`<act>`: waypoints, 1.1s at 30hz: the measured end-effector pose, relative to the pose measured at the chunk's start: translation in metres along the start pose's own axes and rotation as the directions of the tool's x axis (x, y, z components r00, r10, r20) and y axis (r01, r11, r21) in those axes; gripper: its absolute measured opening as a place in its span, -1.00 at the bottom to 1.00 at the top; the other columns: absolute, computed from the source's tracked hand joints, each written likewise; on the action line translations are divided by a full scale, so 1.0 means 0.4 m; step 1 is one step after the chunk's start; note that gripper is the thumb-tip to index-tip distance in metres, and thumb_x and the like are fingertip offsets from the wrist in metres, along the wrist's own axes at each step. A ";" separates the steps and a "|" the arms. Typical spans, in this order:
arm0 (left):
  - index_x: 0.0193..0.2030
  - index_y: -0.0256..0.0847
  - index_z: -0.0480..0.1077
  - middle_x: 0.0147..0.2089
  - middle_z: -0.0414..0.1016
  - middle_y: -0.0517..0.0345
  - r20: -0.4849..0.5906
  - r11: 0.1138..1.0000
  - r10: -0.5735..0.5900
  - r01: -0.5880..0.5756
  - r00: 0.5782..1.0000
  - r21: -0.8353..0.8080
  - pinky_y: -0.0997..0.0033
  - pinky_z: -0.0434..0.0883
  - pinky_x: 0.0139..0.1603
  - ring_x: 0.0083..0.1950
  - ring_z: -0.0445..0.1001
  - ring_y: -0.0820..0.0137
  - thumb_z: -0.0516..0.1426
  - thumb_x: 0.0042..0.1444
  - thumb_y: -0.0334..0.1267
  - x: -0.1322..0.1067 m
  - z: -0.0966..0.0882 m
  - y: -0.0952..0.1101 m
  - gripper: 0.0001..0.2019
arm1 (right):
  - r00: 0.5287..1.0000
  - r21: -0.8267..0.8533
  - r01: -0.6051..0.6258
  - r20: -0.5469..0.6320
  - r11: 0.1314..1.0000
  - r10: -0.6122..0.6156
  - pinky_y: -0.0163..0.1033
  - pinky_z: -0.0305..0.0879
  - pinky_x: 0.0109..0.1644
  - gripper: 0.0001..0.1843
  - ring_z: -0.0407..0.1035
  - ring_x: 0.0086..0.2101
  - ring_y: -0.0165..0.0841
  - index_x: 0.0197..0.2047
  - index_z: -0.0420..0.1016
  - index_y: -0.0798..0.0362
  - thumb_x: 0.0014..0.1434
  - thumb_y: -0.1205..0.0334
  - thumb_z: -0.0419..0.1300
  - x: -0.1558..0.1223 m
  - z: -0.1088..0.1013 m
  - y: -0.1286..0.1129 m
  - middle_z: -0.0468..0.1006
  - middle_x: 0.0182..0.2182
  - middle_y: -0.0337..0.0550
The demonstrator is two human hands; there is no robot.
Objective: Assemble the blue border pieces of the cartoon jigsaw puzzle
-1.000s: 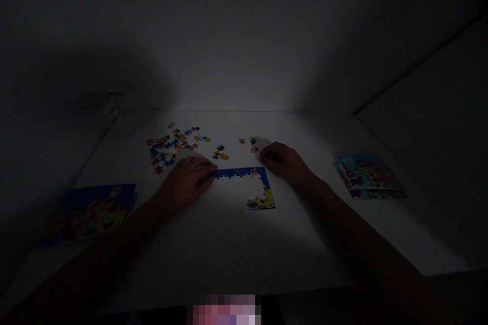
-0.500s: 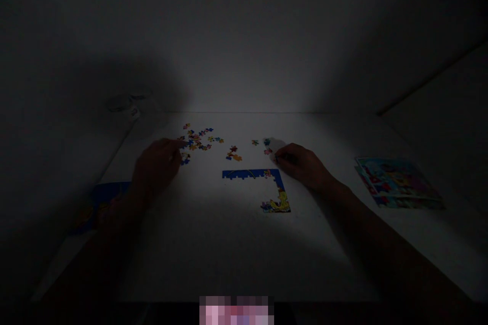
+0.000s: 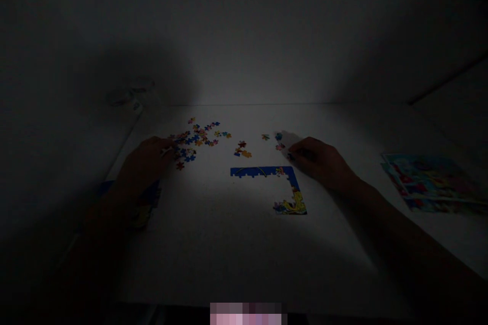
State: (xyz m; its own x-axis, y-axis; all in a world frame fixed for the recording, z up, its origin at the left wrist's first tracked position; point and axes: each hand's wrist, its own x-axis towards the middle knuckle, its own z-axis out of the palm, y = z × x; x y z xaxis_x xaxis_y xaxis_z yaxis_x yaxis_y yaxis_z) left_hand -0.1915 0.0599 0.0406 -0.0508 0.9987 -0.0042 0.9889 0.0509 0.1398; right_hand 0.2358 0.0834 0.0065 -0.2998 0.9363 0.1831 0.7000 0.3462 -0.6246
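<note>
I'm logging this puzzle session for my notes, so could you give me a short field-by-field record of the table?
Left hand: at the edge of the loose jigsaw pieces; a pale speck at the fingertips, unclear if held
Right hand: fingertips beside separate pieces
Assembled: blue-edged jigsaw border, an L-shaped run with its corner nearest the right hand
Surface: white table
Printed pictures: one sheet at right, another partly under the left forearm

A colourful printed picture sheet (image 3: 429, 183) lies at the right of a white worktop (image 3: 213, 249), with a blue printed sheet (image 3: 150, 194) in shadow at left. A clear plastic object (image 3: 131, 94) sits dimly beyond the back left corner.
</note>
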 end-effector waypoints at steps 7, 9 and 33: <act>0.03 -0.14 0.55 -0.01 0.60 -0.06 -0.158 0.999 -0.023 0.015 0.987 -0.051 0.10 0.55 0.03 -0.03 0.59 0.11 -0.02 0.23 -0.29 0.004 0.009 -0.042 -0.63 | 1.000 -0.010 -0.026 0.009 1.000 0.026 -0.05 0.47 -0.20 -0.73 0.55 -0.29 -0.16 -0.23 0.57 -0.01 0.19 -0.01 0.17 0.000 -0.001 -0.002 0.65 -0.26 -0.02; 0.01 -0.14 0.56 -0.03 0.61 -0.06 -0.186 0.998 -0.021 0.009 0.982 -0.065 0.08 0.55 0.02 -0.02 0.59 0.09 -0.03 0.23 -0.29 0.008 0.015 -0.050 -0.63 | 0.999 -0.003 -0.040 0.002 0.999 0.040 -0.06 0.48 -0.21 -0.74 0.55 -0.31 -0.16 -0.24 0.57 -0.02 0.19 -0.01 0.18 0.000 -0.001 -0.003 0.65 -0.27 -0.03; 0.12 -0.24 0.55 0.07 0.55 -0.16 -0.234 0.979 0.168 -0.190 0.958 -0.074 -0.06 0.43 0.21 0.10 0.50 0.04 0.00 0.30 -0.17 0.045 0.070 -0.078 -0.59 | 0.997 -0.019 -0.075 -0.005 0.997 0.075 -0.04 0.50 -0.24 -0.74 0.54 -0.33 -0.15 -0.23 0.60 -0.04 0.17 -0.02 0.21 -0.003 0.002 0.004 0.65 -0.30 -0.04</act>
State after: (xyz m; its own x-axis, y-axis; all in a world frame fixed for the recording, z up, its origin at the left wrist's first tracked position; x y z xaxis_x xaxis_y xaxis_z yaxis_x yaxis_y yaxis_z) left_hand -0.2194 0.0765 0.0084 0.0846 0.9642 0.2513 0.9674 -0.1398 0.2110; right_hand 0.2367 0.0828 0.0046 -0.2435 0.9598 0.1397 0.7328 0.2764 -0.6218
